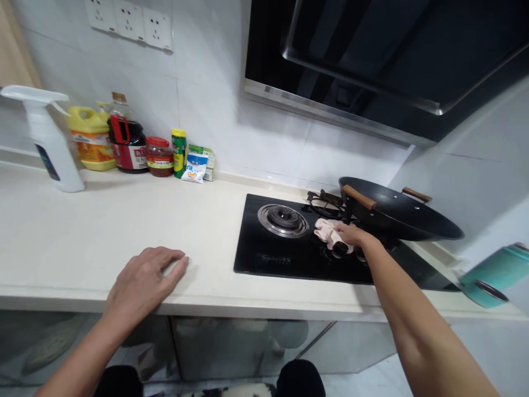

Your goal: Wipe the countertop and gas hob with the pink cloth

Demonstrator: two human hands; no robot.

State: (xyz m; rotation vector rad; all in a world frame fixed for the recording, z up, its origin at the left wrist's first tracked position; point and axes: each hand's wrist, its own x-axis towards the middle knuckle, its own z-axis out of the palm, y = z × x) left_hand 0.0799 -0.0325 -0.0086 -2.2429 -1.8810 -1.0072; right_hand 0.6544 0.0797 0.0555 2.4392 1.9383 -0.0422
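Observation:
My right hand (pixel 351 234) grips a pale pink cloth (pixel 328 232) and presses it on the black glass gas stove (pixel 264 248), close to a control knob (pixel 340 250). Left of the cloth is a bare burner (pixel 284 219). A pot stand (pixel 324 204) lies behind the cloth, near the large black wok (pixel 392 212) with wooden handles. On the white countertop (pixel 206 237), near its front edge, my left hand (pixel 146 275) rests with thumb and fingers apart, holding nothing.
Along the wall stand a white spray bottle (pixel 55 143), a yellow jug (pixel 91 140), a dark sauce bottle (pixel 128 140), a red-lidded jar (pixel 159 158), a green shaker (pixel 179 154) and a small packet (pixel 195 168). A range hood (pixel 351 60) overhangs. A teal container (pixel 496 273) is at right.

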